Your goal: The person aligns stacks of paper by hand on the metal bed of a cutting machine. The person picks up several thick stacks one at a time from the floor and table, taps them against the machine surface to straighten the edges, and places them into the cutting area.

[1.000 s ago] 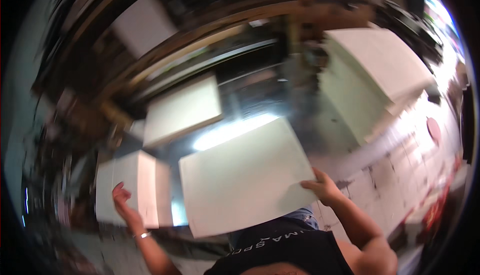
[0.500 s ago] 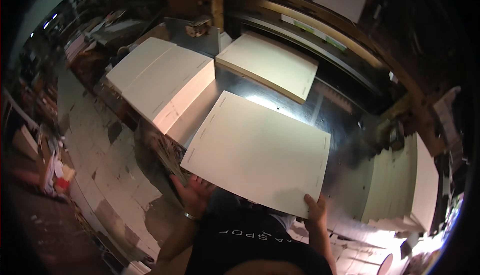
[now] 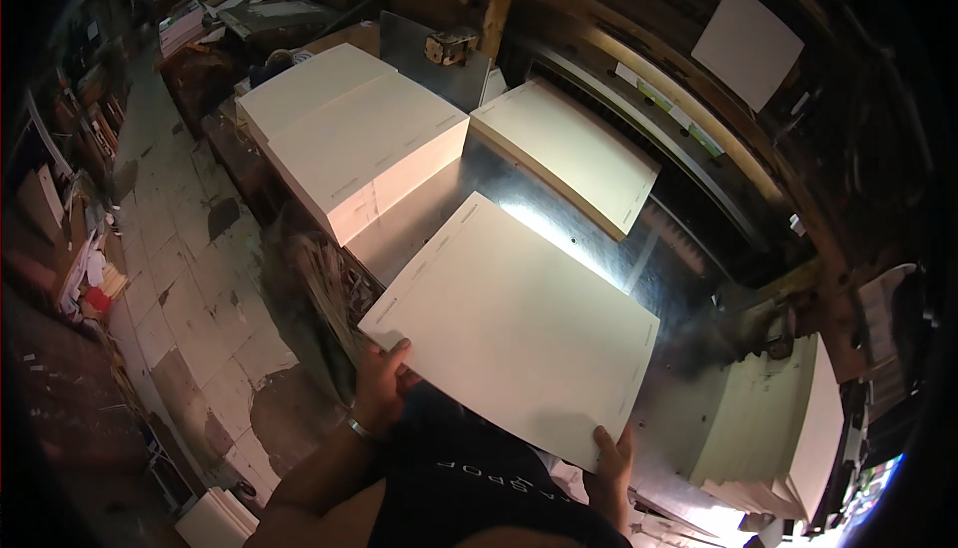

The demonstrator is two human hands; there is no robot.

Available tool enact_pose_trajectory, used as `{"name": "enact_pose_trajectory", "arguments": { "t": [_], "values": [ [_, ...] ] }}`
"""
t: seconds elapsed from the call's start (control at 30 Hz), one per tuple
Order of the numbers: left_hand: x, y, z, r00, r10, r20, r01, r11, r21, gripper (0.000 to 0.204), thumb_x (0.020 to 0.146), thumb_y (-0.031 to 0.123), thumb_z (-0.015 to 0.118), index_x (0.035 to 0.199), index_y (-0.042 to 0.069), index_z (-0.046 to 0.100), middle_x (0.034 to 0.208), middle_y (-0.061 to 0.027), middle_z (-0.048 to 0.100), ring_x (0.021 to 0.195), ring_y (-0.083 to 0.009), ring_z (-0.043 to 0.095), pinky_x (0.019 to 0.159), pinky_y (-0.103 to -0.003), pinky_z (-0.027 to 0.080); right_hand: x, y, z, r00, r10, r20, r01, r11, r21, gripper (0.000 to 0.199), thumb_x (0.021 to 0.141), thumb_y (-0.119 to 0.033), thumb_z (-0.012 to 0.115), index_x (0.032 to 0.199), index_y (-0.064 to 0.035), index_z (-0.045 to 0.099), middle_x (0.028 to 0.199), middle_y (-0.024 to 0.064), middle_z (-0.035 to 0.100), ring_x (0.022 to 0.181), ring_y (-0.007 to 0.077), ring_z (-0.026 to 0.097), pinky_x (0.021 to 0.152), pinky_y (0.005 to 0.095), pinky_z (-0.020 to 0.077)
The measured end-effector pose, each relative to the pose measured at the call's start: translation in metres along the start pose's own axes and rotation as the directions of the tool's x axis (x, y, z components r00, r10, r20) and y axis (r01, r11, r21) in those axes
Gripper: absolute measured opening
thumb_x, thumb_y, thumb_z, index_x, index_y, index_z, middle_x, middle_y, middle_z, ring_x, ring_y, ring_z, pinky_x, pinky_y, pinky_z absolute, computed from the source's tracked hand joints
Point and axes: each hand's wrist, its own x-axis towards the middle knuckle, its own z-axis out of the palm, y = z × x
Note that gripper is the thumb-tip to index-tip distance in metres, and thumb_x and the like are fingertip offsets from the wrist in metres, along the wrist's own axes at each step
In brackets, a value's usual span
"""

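Note:
A large off-white sheet or thin stack of paper, with small printed marks along its edges, lies tilted in front of me. Its thickness cannot be made out. My left hand grips the near left corner, thumb on top and the other fingers mostly hidden below. At the near right corner my right hand pinches the paper, its thumb on the upper face. Beyond the paper, a thin paper stack rests on the metal worktable. A taller paper block stands to the left.
At the right stands another tall pile of paper with uneven edges. A dark machine with a lit bar runs behind the table. An upright metal plate stands behind the left block. Tiled floor shows at the left.
My left hand has gone from open beneath the paper's edge to gripping its corner. My right hand keeps its hold. The whole view has shifted and turned slightly.

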Motion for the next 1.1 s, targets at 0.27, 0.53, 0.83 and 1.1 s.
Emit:
{"name": "enact_pose_trajectory", "arguments": {
  "t": [0.27, 0.53, 0.83, 1.1],
  "values": [
    [-0.001, 0.005, 0.005, 0.998, 0.059, -0.035, -0.056, 0.996, 0.073, 0.046, 0.089, 0.019, 0.063, 0.128, 0.010, 0.041, 0.117, -0.0097, 0.058, 0.100, -0.0224, 0.063, 0.075, -0.036, 0.056, -0.004, 0.004, -0.003, 0.998, -0.037, 0.060, 0.030, 0.993, 0.113, 0.052, 0.086, 0.000, 0.050, 0.136, -0.0008, 0.035, 0.119, 0.0190, 0.053, 0.099, 0.0302, 0.060, 0.083, 0.0388, 0.0533],
    [0.005, 0.023, 0.031, 0.989, 0.134, 0.061, -0.137, 0.990, 0.038, 0.046, 0.093, 0.013, 0.054, 0.135, 0.009, 0.038, 0.120, -0.0106, 0.057, 0.104, -0.0224, 0.064, 0.081, -0.041, 0.058, 0.003, -0.005, 0.001, 0.988, -0.150, 0.026, 0.149, 0.988, 0.046, 0.061, 0.085, 0.004, 0.048, 0.142, -0.0035, 0.029, 0.126, 0.0176, 0.049, 0.110, 0.0288, 0.054, 0.094, 0.0410, 0.0472],
    [0.116, 0.030, 0.104, 0.966, 0.149, 0.211, -0.128, 0.986, -0.106, 0.042, 0.088, 0.015, 0.063, 0.126, 0.009, 0.045, 0.110, -0.0056, 0.057, 0.099, -0.0175, 0.061, 0.081, -0.040, 0.057, 0.103, -0.045, 0.016, 0.951, -0.309, 0.026, 0.304, 0.946, 0.113, 0.057, 0.086, 0.004, 0.047, 0.140, -0.0010, 0.030, 0.131, 0.0189, 0.045, 0.116, 0.0310, 0.052, 0.098, 0.0423, 0.0450],
    [0.271, 0.039, 0.191, 0.957, 0.166, 0.236, -0.141, 0.983, -0.119, 0.043, 0.085, 0.014, 0.066, 0.124, 0.007, 0.048, 0.110, -0.0071, 0.059, 0.097, -0.0163, 0.062, 0.078, -0.036, 0.056, 0.265, -0.082, 0.040, 0.943, -0.333, 0.025, 0.334, 0.941, -0.059, 0.051, 0.092, -0.001, 0.051, 0.139, -0.0014, 0.032, 0.127, 0.0158, 0.052, 0.110, 0.0267, 0.056, 0.097, 0.0384, 0.0455]
  ]
}}
